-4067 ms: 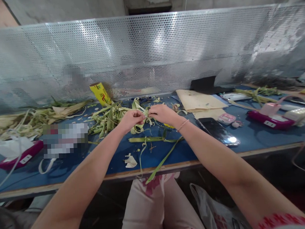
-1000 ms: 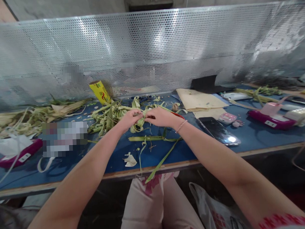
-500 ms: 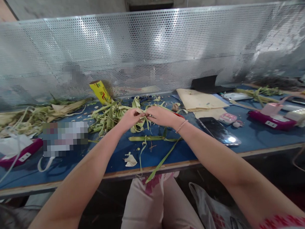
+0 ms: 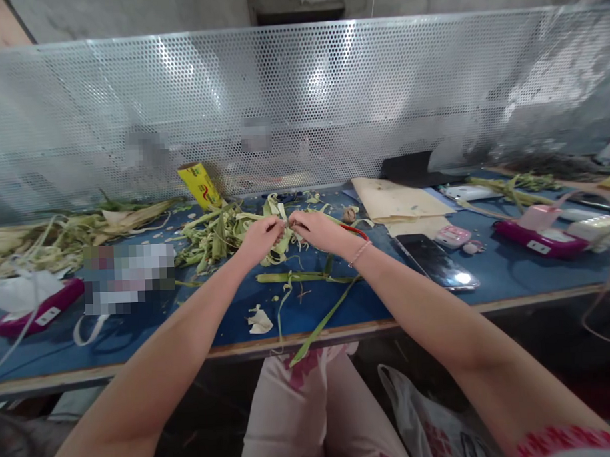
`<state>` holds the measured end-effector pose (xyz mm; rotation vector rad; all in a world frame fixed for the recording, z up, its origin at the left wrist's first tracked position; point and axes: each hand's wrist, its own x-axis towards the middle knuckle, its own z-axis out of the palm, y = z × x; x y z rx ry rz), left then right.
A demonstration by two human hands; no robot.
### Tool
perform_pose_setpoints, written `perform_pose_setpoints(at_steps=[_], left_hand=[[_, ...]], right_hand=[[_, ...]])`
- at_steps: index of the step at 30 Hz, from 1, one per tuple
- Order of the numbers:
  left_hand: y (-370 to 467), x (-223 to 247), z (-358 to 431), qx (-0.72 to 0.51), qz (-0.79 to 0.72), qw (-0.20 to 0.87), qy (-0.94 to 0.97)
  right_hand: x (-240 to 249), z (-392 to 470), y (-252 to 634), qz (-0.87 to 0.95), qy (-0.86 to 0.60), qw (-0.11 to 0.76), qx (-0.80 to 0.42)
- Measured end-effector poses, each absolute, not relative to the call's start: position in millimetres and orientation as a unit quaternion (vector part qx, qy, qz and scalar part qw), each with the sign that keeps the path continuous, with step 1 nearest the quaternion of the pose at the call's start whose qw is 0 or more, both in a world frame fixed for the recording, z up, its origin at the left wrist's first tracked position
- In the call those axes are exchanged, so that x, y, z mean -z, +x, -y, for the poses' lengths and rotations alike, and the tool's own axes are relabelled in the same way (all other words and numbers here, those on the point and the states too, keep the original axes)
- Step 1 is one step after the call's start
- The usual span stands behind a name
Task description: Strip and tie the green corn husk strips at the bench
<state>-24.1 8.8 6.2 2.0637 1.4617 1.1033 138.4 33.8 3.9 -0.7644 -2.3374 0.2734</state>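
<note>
my left hand (image 4: 261, 239) and right hand (image 4: 319, 230) are both closed, fingertips pinching a pale strip (image 4: 281, 209) over the tabletop (image 4: 189, 336), probably close together for fine control, with the husk pile (image 4: 216, 239) beside them, likely for easy reach.

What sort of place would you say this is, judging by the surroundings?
Probably a simple workshop: a long blue workbench strewn with plant strips, a perforated metal screen behind it, and power strips on top.
</note>
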Motion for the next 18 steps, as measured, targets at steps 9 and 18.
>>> perform_pose_setpoints(at_steps=[9, 18], left_hand=[[-27.6, -7.3, -12.2, -0.414, -0.522, 0.154, 0.73], [-27.6, -13.8, -9.9, -0.388, -0.539, 0.112, 0.739]], right_hand=[[-3.3, -35.6, 137.2, 0.888, -0.277, 0.311, -0.196], [-4.7, -39.4, 141.3, 0.876, -0.251, 0.318, -0.262]])
